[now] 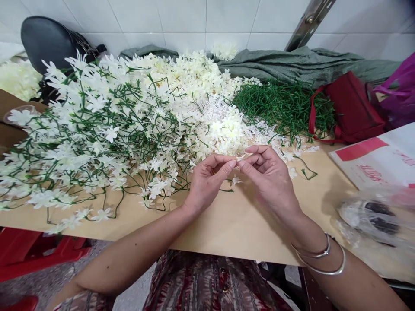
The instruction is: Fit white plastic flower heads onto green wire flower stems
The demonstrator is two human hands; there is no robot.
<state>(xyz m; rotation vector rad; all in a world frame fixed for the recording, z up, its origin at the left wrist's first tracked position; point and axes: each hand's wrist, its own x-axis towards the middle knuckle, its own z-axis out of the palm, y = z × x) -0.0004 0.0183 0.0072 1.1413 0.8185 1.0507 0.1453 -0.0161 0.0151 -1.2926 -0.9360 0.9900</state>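
Note:
Both hands meet over the table in front of me, fingertips almost touching. My left hand (209, 175) is closed in a pinch at thumb and forefinger. My right hand (270, 177) pinches from the other side, its fingers curled. Between the fingertips shows a small whitish artificial flower piece (240, 159), mostly hidden by the fingers. Just below them are a small white flower (236, 180) and the end of a green stem (227, 190). Behind the hands lies a mound of cream petals (228, 129).
A large heap of white artificial flowers on green stems (106, 116) spreads across the left. Green stems (275, 103) are piled at back right, beside a red bag (355, 108). A printed paper bag (382, 155) and a clear plastic bag (372, 220) lie at right.

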